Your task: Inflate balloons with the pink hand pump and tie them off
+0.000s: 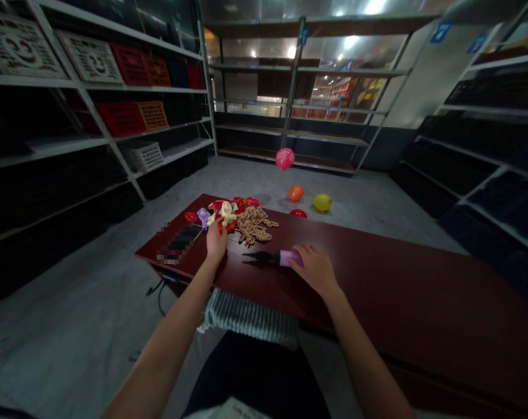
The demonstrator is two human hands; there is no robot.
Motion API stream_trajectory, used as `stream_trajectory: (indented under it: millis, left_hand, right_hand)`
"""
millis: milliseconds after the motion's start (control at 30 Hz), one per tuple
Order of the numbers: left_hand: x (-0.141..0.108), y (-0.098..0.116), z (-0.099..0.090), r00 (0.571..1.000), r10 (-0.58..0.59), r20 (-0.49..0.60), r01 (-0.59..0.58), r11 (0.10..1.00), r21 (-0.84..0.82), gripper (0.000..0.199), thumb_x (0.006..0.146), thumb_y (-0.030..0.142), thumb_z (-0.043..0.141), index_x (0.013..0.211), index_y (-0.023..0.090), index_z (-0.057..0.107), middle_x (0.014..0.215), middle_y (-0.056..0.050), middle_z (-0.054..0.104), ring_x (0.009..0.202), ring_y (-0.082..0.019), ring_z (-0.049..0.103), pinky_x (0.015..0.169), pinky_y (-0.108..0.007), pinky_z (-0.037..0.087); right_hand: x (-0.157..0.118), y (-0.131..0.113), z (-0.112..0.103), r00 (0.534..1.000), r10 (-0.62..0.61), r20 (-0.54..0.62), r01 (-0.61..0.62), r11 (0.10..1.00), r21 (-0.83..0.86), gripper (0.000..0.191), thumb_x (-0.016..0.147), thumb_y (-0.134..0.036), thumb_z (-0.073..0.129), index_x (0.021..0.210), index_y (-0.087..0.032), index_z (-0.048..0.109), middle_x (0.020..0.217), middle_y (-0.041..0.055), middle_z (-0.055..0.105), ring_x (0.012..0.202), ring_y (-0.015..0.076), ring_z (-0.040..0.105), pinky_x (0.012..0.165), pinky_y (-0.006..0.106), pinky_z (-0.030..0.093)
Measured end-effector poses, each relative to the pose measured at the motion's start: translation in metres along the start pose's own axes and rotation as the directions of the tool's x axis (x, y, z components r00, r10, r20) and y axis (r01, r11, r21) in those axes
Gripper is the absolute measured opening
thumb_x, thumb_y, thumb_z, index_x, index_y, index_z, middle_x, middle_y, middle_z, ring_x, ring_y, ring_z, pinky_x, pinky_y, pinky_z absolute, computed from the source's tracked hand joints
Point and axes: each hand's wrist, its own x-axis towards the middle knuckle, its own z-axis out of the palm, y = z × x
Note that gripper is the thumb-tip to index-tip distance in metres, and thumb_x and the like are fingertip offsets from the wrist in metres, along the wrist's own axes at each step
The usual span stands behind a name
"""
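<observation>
1. A blurred dark object (179, 244) is lying at the table's (377, 273) left end.
2. The left hand (216, 240) is closing its fingers on a red uninflated balloon (229, 226) at the near edge of the balloon pile (229, 210).
3. Tan string (254, 225) is lying just right of the pile.
4. The right hand (315, 269) is curling around the pink handle of a balloon pump (272, 257), near the string.
5. Inflated balloons (309, 201) are sitting on the far floor.

A storeroom — metal shelving (115, 105) (plastic crates (133, 116) stacked) lines a concrete floor (377, 203).
</observation>
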Motion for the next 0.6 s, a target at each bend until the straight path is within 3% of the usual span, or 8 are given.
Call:
stream_trajectory:
  millis: [167,333,433,600]
  left_hand:
    - [-0.003,-0.011,-0.006,0.999,-0.017,-0.032,0.02,0.994,0.111,0.037,0.087,0.002,0.058,0.119,0.016,0.07,0.129,-0.017,0.072,0.126,-0.031,0.067,0.118,-0.046,0.046]
    - [0.009,-0.009,0.001,0.999,0.01,0.031,-0.015,0.984,0.176,0.036,0.086,0.006,0.068,0.122,0.014,0.069,0.134,-0.02,0.069,0.135,-0.034,0.06,0.122,-0.047,0.04]
    - [0.023,-0.006,0.003,0.998,-0.005,0.069,-0.009,0.98,0.199,0.033,0.09,0.012,0.071,0.124,0.012,0.069,0.136,-0.022,0.068,0.136,-0.033,0.059,0.121,-0.044,0.04]
    - [0.051,-0.001,0.007,0.983,-0.145,0.115,0.112,0.96,0.258,0.022,0.097,0.026,0.068,0.11,0.008,0.072,0.116,-0.023,0.074,0.115,-0.035,0.07,0.105,-0.043,0.05]
  right_hand:
    - [-0.014,-0.007,0.006,0.999,-0.01,0.052,0.016,0.993,-0.113,0.051,0.1,-0.039,0.061,0.144,-0.014,0.062,0.139,0.0193,0.07,0.124,0.0352,0.062,0.106,0.045,0.042]
    - [-0.011,-0.017,-0.002,0.996,0.025,0.08,-0.019,0.997,-0.074,0.046,0.103,-0.035,0.06,0.144,-0.013,0.062,0.142,0.0193,0.069,0.126,0.0328,0.063,0.105,0.041,0.041]
    - [-0.005,-0.023,-0.012,0.985,0.124,0.122,-0.126,0.992,0.002,0.048,0.103,-0.043,0.061,0.144,-0.017,0.063,0.141,0.0172,0.071,0.122,0.0311,0.067,0.098,0.037,0.045]
    - [0.013,-0.028,-0.018,0.914,0.209,0.347,-0.279,0.946,0.167,0.049,0.102,-0.06,0.058,0.127,-0.021,0.073,0.118,0.0144,0.079,0.101,0.028,0.073,0.08,0.032,0.047]
